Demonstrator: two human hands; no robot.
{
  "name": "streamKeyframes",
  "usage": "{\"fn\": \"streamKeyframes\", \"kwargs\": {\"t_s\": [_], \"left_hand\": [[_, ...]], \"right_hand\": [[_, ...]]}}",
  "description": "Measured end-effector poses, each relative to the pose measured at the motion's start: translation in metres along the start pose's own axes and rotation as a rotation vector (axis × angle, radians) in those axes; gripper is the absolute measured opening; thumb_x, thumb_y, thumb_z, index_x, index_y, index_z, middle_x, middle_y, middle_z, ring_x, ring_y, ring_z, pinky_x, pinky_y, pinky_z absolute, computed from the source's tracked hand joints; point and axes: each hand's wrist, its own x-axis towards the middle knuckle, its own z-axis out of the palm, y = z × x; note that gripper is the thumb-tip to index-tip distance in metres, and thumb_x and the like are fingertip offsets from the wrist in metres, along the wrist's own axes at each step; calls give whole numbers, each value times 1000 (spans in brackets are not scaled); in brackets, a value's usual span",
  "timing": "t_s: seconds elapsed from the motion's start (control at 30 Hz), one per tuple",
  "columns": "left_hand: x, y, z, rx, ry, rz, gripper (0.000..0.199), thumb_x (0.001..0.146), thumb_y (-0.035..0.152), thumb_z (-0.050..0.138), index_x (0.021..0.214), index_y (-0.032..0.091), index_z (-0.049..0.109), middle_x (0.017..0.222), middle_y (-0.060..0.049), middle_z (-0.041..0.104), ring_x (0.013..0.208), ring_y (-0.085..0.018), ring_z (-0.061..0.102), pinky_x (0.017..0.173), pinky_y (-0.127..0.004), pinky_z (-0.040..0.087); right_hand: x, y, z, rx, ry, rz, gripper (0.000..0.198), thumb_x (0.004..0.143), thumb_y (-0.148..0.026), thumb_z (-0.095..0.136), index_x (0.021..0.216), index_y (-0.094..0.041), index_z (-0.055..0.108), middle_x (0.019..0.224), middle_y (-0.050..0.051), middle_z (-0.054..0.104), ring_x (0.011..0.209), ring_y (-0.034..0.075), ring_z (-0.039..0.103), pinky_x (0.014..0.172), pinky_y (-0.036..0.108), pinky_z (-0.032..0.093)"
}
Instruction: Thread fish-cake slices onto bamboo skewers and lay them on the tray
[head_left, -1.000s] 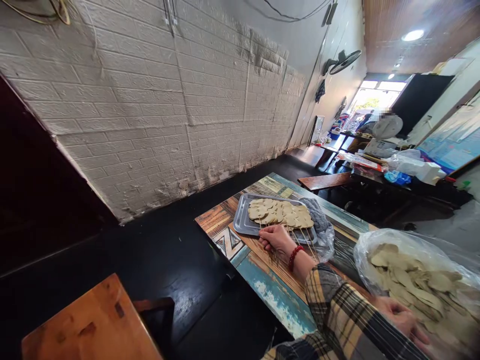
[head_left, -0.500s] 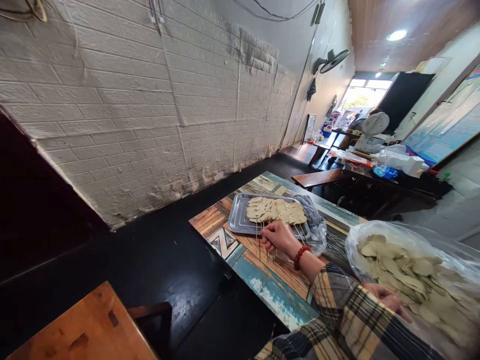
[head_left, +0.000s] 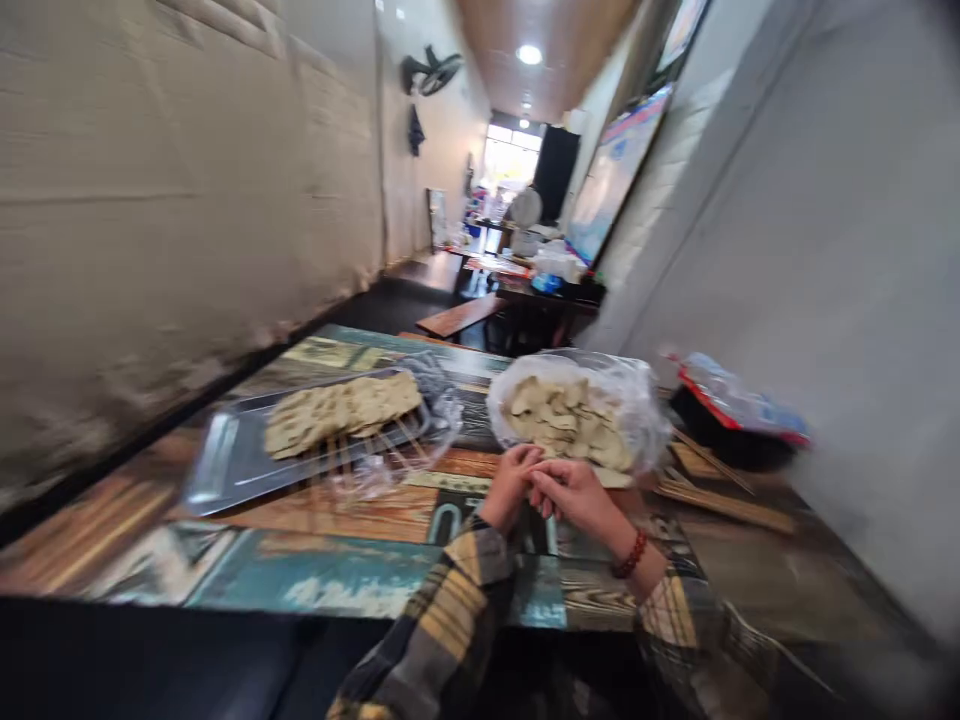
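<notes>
My left hand [head_left: 511, 488] and my right hand [head_left: 576, 495], with a red bead bracelet [head_left: 632, 555] on its wrist, meet at the fingertips over the table's near side. Both have their fingers closed; what they pinch, if anything, is too small and blurred to make out. Just beyond them lies an open clear plastic bag [head_left: 646, 405] full of thin, flat beige slices [head_left: 562, 415]. To the left, a metal tray [head_left: 232, 460] carries a row of similar beige slices on skewers [head_left: 341, 405]. The thin sticks [head_left: 345, 458] of these stick out over the tray's near edge.
Beside the tray is a grey cloth [head_left: 431, 378] with crumpled clear plastic [head_left: 371, 475]. At right stand a black container with a red rim [head_left: 739, 425] and wooden sticks [head_left: 727, 505]. Walls run along both sides; a bench [head_left: 461, 315] and a cluttered table [head_left: 555, 285] stand farther back.
My view has turned right. My right hand has left the skewer sticks at the tray and come over to my left hand, in front of the bag.
</notes>
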Motion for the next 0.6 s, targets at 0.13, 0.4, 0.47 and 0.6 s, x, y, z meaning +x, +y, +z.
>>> {"fn": "streamKeyframes", "kwargs": {"t_s": [0.13,0.4,0.47,0.6], "left_hand": [[3,-2,16,-109,-63,-103,44,70,49,71,94,13,63,74,-3,66,60,-13,61,57,-25,48],[-5,11,33,-56,14,-46,47,64,45,77,95,13,63,75,-3,67,61,-12,61,59,-24,48],[-8,6,49,-34,19,-41,46,64,46,77,95,13,63,74,-2,66,60,-12,60,57,-23,47],[-12,-6,81,46,15,-9,44,66,47,74,93,14,64,71,0,64,57,-11,57,56,-23,46]], "right_hand": [[-34,42,-35,6,104,55,36,87,-47,49,88,-16,69,61,0,67,41,8,55,38,17,37],[-75,101,-119,-162,274,-38,23,87,-34,55,81,-20,72,64,0,70,51,13,61,52,22,44],[-79,115,-147,-250,369,-57,20,86,-31,56,82,-21,73,73,2,72,67,17,66,65,26,47],[-72,143,-196,-409,561,-75,25,89,-29,50,94,-20,72,103,10,72,96,24,64,85,36,45]]}}
